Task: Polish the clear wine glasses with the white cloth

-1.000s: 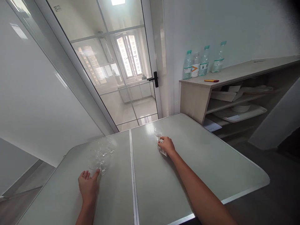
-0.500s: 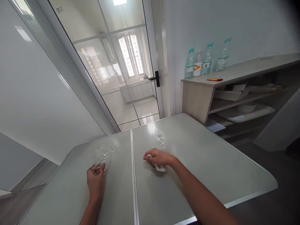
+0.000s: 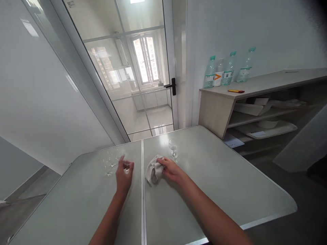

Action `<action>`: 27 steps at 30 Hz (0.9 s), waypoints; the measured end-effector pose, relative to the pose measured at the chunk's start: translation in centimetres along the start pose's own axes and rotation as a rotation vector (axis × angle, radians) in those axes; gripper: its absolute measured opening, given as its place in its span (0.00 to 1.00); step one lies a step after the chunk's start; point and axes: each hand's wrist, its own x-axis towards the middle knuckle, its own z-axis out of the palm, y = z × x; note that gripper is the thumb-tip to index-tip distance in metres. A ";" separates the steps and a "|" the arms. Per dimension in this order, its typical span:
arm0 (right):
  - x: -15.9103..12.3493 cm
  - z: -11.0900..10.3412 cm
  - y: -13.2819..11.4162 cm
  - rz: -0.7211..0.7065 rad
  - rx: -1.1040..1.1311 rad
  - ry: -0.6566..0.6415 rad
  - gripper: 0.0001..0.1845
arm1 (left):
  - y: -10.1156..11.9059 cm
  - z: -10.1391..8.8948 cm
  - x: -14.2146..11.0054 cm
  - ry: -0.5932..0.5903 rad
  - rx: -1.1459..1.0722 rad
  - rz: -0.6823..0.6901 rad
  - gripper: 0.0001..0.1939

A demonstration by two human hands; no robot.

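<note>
On the left half of the table (image 3: 89, 200), my left hand (image 3: 124, 177) is closed around a small stemmed glass (image 3: 126, 167), mostly hidden by the fingers and faint to see. My right hand (image 3: 170, 169) pinches a crumpled white cloth (image 3: 154, 170) by its right side, just right of the table's centre seam. Behind that hand a clear stemmed glass (image 3: 173, 148) stands upright. Several more clear glasses (image 3: 110, 166) are grouped left of my left hand; their outlines blur together.
Against the wall, a wooden shelf unit (image 3: 212, 109) carries several plastic bottles (image 3: 227, 73) and a yellow-and-red item (image 3: 236, 91). Trays and papers lie on its lower shelves. A glass door (image 3: 143, 102) with a black handle (image 3: 173, 86) rises behind the table.
My left hand has moved right and away from the grouped glasses, bringing one glass toward the centre seam. My right hand has lifted and turned, so the cloth now hangs open on its left.
</note>
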 end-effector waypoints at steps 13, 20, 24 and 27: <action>1.0 -1.4 0.0 -0.170 -0.208 0.317 0.18 | -0.2 2.8 -2.7 -0.211 0.187 0.335 0.34; -0.7 0.9 -0.4 -0.507 -0.408 0.295 0.18 | -0.5 3.4 -3.7 -0.353 0.221 0.363 0.31; -1.8 2.2 0.0 -0.495 -0.466 0.095 0.15 | -0.8 3.9 -4.1 -0.300 0.195 0.333 0.30; -2.2 2.2 0.0 -0.504 -0.516 0.108 0.12 | -0.9 3.8 -4.0 -0.264 0.179 0.304 0.28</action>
